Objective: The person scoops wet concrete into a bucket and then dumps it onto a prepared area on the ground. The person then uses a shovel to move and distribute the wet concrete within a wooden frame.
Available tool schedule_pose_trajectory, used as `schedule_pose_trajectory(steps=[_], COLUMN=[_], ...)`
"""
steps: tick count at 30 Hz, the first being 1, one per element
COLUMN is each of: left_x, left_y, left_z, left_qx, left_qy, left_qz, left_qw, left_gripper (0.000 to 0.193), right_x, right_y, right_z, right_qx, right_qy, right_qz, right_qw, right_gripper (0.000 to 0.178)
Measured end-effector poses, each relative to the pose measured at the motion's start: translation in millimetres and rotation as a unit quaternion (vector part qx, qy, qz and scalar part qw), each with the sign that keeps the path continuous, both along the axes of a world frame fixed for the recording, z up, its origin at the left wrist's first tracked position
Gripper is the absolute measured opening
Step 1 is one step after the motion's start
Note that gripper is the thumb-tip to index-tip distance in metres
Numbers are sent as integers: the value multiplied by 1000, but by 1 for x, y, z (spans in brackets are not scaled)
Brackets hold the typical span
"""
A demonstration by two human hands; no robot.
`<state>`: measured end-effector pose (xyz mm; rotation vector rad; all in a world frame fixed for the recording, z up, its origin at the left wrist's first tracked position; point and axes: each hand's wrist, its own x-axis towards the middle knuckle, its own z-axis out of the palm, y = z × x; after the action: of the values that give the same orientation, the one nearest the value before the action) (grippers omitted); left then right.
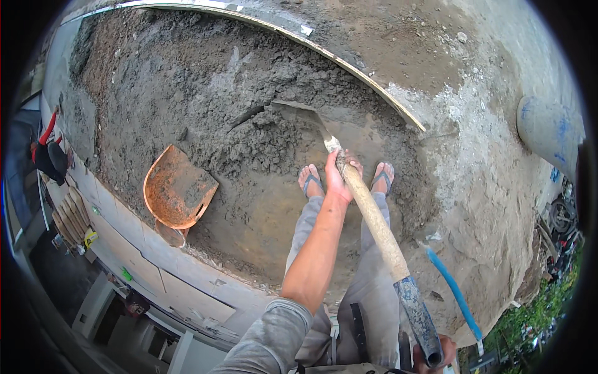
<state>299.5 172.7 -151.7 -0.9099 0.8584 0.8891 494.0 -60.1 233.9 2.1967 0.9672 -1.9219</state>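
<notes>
A long-handled shovel (377,224) slants across my front, its pale wooden shaft ending in a blue, worn pipe. Low on the shaft, close to the blade, my left hand (338,174) is closed around it. At the pipe end, by the lower edge, my right hand (441,356) wraps the handle, partly cut off by the frame. The metal blade (299,107) rests against a heap of wet grey mortar (258,140), its lower side hidden. My feet in flip-flops stand just behind the heap.
An orange cut-open plastic scoop (177,190), smeared with mortar, lies left. A curved board (349,65) edges the mix at the far side. To the right are a blue pipe (455,290) and a grey cylinder (548,132). Another person (50,153) in red sleeves is at far left.
</notes>
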Motion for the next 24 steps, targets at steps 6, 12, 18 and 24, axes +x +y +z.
schedule_pose_trajectory(steps=[6, 12, 18, 24], left_x=[103, 221, 160, 71], left_y=[-81, -176, -131, -30], left_z=[-47, -120, -205, -263], left_qx=[-30, -171, -156, -46], left_qy=[-63, -26, 139, 52], left_qz=[-51, -141, -168, -147], left_qw=[996, 975, 963, 987], left_gripper=[24, 26, 18, 16], right_x=[87, 180, 140, 125], right_y=[30, -5, 11, 113], right_z=[-37, -109, -240, -323], right_qx=[37, 26, -21, 109], right_qy=[-201, -270, -286, -246], right_qz=[-485, -557, -577, -450], right_qw=[851, 785, 765, 851], right_gripper=[16, 41, 45, 44])
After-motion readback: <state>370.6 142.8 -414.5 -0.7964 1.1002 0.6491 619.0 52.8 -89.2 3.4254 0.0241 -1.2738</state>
